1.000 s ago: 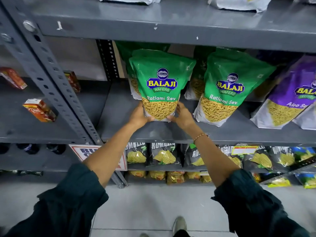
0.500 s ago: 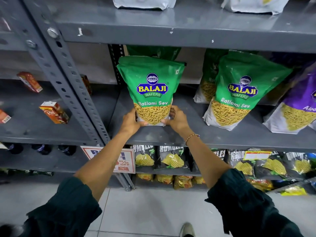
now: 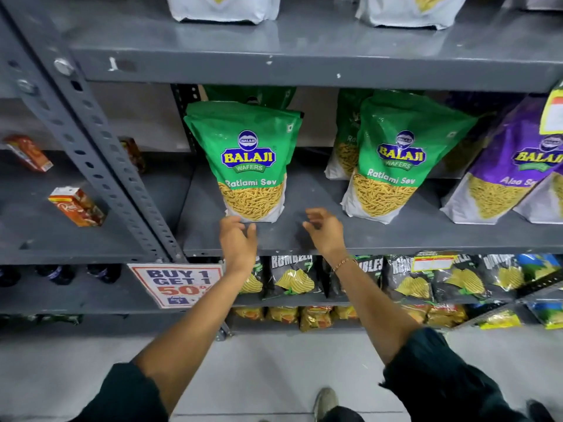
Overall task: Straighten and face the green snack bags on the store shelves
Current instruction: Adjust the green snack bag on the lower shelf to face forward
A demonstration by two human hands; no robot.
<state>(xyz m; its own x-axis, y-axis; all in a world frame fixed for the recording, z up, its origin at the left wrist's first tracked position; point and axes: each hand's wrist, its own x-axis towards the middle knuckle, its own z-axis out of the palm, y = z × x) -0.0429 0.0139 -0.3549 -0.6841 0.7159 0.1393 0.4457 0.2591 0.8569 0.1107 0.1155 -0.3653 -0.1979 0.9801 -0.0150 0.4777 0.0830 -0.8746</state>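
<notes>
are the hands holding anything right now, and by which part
Nothing is held. Both the left hand and the right hand are open, just below the upright green Ratlami Sev bag.

Both open hands, left (image 3: 237, 239) and right (image 3: 323, 231), hover below the upright green bag (image 3: 248, 159).

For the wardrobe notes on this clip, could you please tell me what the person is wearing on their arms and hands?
Both hands are bare: no gloves and no rings that I can make out. The left hand has nothing at its wrist. The right hand has a thin golden bracelet at its wrist. Both forearms are uncovered, with dark green sleeves pushed up to about the elbows.
</notes>
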